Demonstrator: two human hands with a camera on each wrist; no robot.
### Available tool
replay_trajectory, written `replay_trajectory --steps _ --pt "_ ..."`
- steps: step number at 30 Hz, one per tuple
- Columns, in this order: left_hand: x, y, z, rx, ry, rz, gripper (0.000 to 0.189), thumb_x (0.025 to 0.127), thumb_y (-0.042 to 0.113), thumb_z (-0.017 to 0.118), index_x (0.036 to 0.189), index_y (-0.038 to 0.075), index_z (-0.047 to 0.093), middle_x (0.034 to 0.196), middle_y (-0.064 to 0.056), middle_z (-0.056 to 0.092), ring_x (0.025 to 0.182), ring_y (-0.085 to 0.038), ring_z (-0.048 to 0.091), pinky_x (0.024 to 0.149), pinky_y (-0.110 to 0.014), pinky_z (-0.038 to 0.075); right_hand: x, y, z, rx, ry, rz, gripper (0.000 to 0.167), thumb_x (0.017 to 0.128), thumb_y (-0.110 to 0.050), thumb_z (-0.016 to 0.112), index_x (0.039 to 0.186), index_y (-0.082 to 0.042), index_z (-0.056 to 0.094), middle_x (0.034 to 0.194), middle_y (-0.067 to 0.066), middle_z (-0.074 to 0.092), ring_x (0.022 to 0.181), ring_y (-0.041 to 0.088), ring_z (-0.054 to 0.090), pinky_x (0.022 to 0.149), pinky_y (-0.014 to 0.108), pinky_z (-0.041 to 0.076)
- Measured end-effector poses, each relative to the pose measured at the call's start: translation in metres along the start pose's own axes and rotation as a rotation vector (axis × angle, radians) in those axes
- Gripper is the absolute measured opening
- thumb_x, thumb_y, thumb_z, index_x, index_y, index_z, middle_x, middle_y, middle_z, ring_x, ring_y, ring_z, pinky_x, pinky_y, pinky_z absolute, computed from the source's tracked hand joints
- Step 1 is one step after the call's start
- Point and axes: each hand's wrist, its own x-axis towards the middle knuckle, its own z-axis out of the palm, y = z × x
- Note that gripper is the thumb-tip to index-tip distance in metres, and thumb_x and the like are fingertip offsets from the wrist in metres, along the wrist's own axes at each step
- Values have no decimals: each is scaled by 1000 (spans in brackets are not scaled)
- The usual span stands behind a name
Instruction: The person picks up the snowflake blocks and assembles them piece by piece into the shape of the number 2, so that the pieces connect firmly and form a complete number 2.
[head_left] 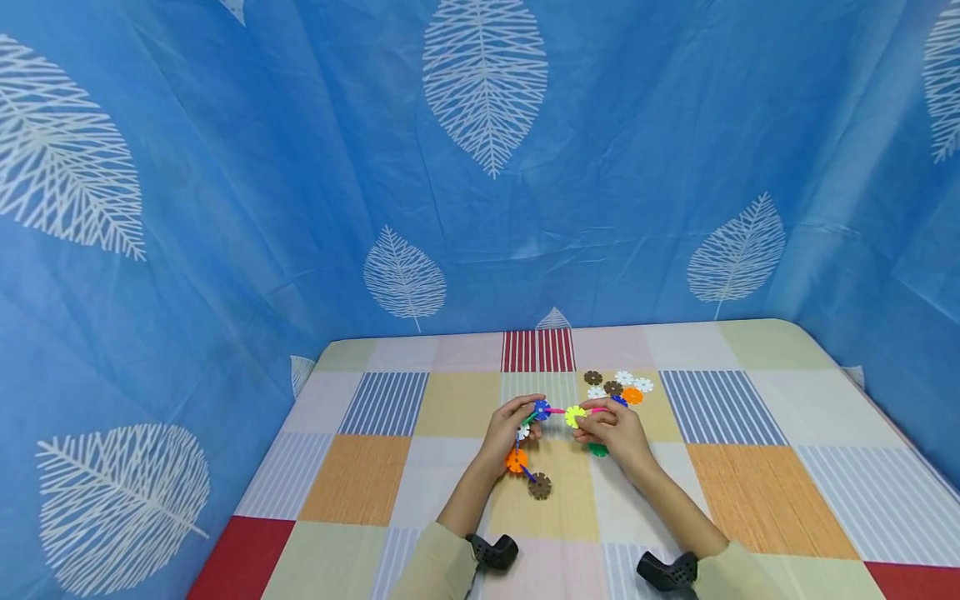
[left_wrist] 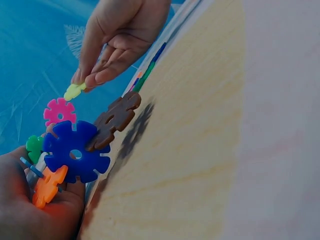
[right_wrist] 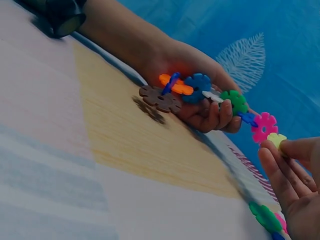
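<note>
A chain of notched plastic snowflake discs hangs between the two hands over the table. My left hand (head_left: 498, 437) holds its middle, fingers curled around the white disc (head_left: 522, 432) and the green disc (right_wrist: 233, 101). Below that hand dangle an orange disc (head_left: 516, 461), a blue disc (left_wrist: 69, 157) and, at the end, a brown disc (head_left: 539, 487). Past the fingertips come another blue disc (head_left: 542, 410) and a pink disc (right_wrist: 264, 127). Between thumb and fingers my right hand (head_left: 622, 435) pinches a yellow disc (head_left: 574, 416), which meets the pink disc's edge.
Loose discs lie behind the right hand: brown (head_left: 593, 377), white (head_left: 623, 379), orange (head_left: 633, 396) and blue (head_left: 619, 401). A green disc (head_left: 597, 450) lies partly under that hand. Patchwork cloth covers the table (head_left: 442, 400); a blue leaf-print curtain (head_left: 585, 208) stands behind.
</note>
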Motion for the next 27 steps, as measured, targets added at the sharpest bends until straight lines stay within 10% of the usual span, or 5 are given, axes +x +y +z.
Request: replay_trajectory --steps 27 --pt "-5 9 -2 59 -81 -19 29 95 17 52 116 1 64 68 -3 60 55 -8 52 50 -20 44 -1 2 5 -7 24 -11 27 81 9 62 106 17 55 76 19 64 61 22 65 61 38 55"
